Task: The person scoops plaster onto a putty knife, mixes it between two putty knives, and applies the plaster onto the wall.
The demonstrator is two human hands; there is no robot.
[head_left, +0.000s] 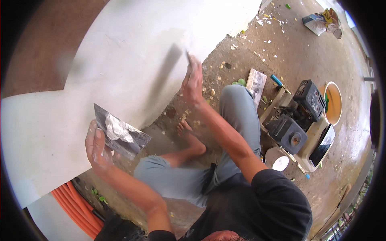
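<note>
White paste [118,129] lies in a thick, folded heap on a dark flat plate [139,141], which, in the head view, the left hand [96,144] holds by its near edge, fingers closed about it and the thumb upright along the side. The plate is tilted, in front of the white wall [132,52] and left of the bent knees. The right hand [193,82] is raised at the wall's lower right, fingers close together and pointing up; a thin dark edge [187,56] shows at the fingertips, but I cannot tell whether they grip a tool. A soft grey streak [167,66] lies on the wall just left of that hand. White smears mark both hands. Right of the person's grey-blue trousers [240,108], a dark motor [287,132] sits in a pale frame, with a white pot [272,156] beside it and an orange bucket [334,102] behind. Orange tubes [74,209] run below the wall at lower left, and a crumpled bag [315,24] stands far off at upper right
</note>
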